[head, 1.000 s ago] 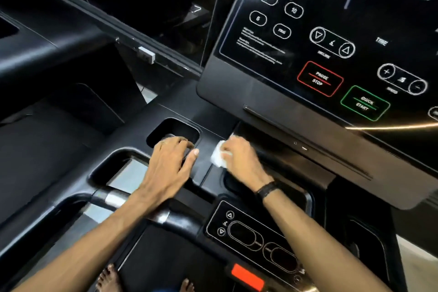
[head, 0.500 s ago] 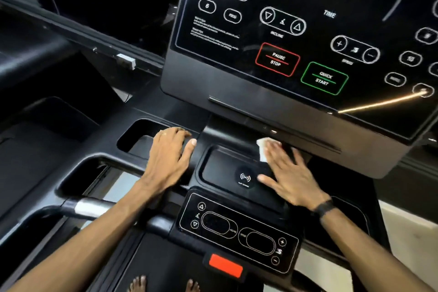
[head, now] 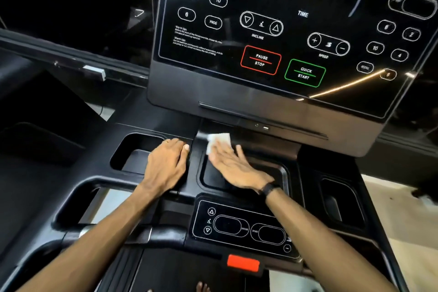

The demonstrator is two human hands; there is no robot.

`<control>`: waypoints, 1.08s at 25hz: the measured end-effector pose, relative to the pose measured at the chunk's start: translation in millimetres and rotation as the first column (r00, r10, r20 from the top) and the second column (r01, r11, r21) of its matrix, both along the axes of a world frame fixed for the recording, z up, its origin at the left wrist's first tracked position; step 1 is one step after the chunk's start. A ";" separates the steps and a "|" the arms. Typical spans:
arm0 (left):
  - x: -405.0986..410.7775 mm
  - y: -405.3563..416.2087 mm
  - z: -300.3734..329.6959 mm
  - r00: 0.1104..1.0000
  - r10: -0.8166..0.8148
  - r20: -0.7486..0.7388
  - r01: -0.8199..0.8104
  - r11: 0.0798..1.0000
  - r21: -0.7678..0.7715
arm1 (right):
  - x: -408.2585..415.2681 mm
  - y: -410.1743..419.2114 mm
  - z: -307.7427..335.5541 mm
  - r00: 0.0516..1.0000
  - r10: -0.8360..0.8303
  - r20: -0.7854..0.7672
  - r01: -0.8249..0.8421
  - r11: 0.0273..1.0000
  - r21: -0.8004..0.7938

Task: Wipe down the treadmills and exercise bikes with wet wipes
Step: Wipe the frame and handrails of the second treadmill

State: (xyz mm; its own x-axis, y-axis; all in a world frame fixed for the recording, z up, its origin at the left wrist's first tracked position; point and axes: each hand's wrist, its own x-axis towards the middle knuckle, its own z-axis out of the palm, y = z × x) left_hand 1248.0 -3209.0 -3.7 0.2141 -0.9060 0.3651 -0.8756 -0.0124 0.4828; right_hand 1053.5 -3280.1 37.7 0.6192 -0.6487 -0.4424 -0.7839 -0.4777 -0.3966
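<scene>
The right hand (head: 233, 165) is pressing the wet wipe (head: 219, 142) flat-fingered at the far edge of the treadmill's centre tray (head: 282, 170), likely so it covers more surface. The left hand (head: 167, 163) is resting palm-down, empty, beside the cup recess (head: 132, 149), seemingly bracing the person.

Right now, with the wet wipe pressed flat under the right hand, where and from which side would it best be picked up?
Grip the wet wipe at its exposed far edge, which sticks out beyond the fingertips of the right hand toward the console. Come from above and the console side: the rest lies flat under the hand in the centre tray, so only that edge is free to pinch.
</scene>
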 end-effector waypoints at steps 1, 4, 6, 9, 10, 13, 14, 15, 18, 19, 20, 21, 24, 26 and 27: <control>2.3 0.1 1.0 1.000 0.009 -0.010 -0.009 1.000 -0.012 | 13.0 7.5 5.0 0.998 0.050 0.031 -0.052 0.996 0.074; 4.6 -1.1 3.1 0.999 0.023 -0.037 -0.024 0.999 -0.045 | -3.8 24.2 8.4 0.995 0.082 0.064 -0.100 0.920 0.378; 3.1 -0.1 3.7 0.998 0.023 -0.058 -0.027 0.997 -0.066 | -27.2 29.4 18.1 0.999 -0.008 0.036 -0.012 0.856 0.517; 1.4 -4.7 1.4 1.000 0.005 -0.018 -0.007 0.995 -0.099 | -25.3 30.5 30.4 0.997 -0.069 -0.031 0.075 0.878 0.472; 1.9 -5.4 0.6 1.000 -0.002 -0.011 0.001 0.994 -0.105 | -16.9 30.9 27.8 0.999 -0.053 -0.009 0.051 0.897 0.439; 3.4 -5.6 -0.4 1.000 -0.006 -0.021 0.003 0.993 -0.119 | -5.1 36.6 27.5 0.998 0.014 0.055 -0.033 0.932 0.360; 3.7 -6.2 -0.5 0.999 -0.013 -0.031 0.009 0.993 -0.119 | -13.8 35.4 24.1 0.997 -0.014 0.081 -0.015 0.939 0.343; 3.8 -6.3 -1.1 0.999 -0.020 -0.038 0.015 0.992 -0.121 | -24.0 34.5 22.4 0.990 -0.067 0.128 0.025 0.952 0.304; 3.4 -7.9 -2.1 0.999 -0.025 -0.032 0.021 0.991 -0.136 | -42.1 26.5 12.3 0.944 -0.218 0.246 0.172 0.966 0.193; 3.3 -8.7 -3.5 0.999 -0.032 -0.029 0.028 0.991 -0.134 | -36.8 26.8 10.5 0.944 -0.237 0.228 0.202 0.965 0.167; 3.3 -9.0 -4.7 0.999 -0.038 -0.031 0.034 0.991 -0.133 | -24.9 29.4 11.6 0.953 -0.212 0.214 0.187 0.973 0.132; 3.7 -9.4 -6.0 0.998 -0.044 -0.034 0.039 0.991 -0.129 | -9.1 32.1 13.8 0.968 -0.167 0.185 0.150 0.984 0.099; 4.5 -11.8 -8.2 0.999 -0.050 -0.009 0.048 0.989 -0.140 | 39.9 33.8 13.6 0.985 0.001 0.173 -0.001 1.000 -0.002; 5.1 -11.7 -8.6 0.998 -0.062 -0.002 0.062 0.987 -0.149 | 61.6 35.1 9.8 0.987 0.011 0.162 -0.008 1.000 -0.018; 6.3 -11.4 -9.2 0.997 -0.072 -0.002 0.071 0.986 -0.151 | 65.1 35.8 6.9 0.987 0.004 0.160 -0.002 1.000 -0.009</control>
